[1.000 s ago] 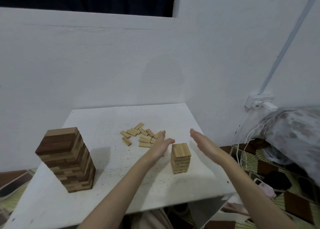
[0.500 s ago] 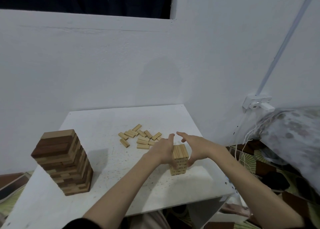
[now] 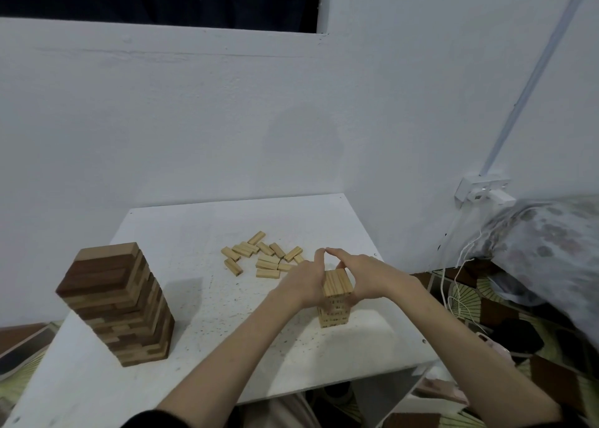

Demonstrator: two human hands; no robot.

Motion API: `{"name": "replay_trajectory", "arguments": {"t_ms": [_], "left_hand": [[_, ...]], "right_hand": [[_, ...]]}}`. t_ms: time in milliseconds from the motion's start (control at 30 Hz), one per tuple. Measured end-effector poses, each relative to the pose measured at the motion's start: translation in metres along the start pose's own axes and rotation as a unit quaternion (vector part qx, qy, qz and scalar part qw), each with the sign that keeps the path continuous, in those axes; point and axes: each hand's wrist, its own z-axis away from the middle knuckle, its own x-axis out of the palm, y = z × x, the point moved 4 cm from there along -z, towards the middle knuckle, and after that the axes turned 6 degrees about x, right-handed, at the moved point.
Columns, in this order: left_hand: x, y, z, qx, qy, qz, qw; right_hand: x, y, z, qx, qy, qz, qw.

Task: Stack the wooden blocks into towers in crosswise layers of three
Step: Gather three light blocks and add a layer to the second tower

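Pale wood makes up the small tower (image 3: 337,298), which stands near the right front part of the white table (image 3: 194,314) and serves as the landmark. The left hand (image 3: 304,281) presses flat against its left face and the right hand (image 3: 366,277) against its right face, fingers extended rather than curled, their tips almost meeting beyond the tower's top. Both palms cover the upper side faces, so the layers there cannot be counted; only the striped top and the lower front courses, with small dark marks too fine to read, are visible. Beyond the tower and to its left lie the loose blocks (image 3: 262,256) in a scattered cluster, the nearest ones partly hidden behind the left hand. Far left of the tower stands the large tower (image 3: 116,301) of mixed dark and light wood. Right of the tower, off the table, white cables (image 3: 453,275) hang below a wall socket (image 3: 479,189), and a patterned fabric bundle (image 3: 544,249) is cut off by the frame edge.
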Motion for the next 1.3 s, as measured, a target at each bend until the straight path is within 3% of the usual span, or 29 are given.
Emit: {"name": "replay_trajectory", "arguments": {"t_ms": [1033,1133,1200,1300], "left_hand": [[-0.006,-0.004,0.007,-0.007,0.004,0.142,0.990],[-0.009,-0.016,0.009,-0.040,0.020,0.236,0.971],[-0.014,-0.021,0.012,-0.077,0.060,0.324,0.941],[-0.008,-0.024,0.010,-0.159,0.103,0.501,0.845]], "right_hand": [[-0.006,-0.008,0.004,-0.009,-0.028,-0.087,0.996],[-0.015,0.004,0.009,0.004,-0.047,-0.160,0.986],[-0.020,0.011,0.012,0.016,-0.035,-0.242,0.970],[-0.014,0.015,0.013,0.064,-0.003,-0.353,0.934]]}}
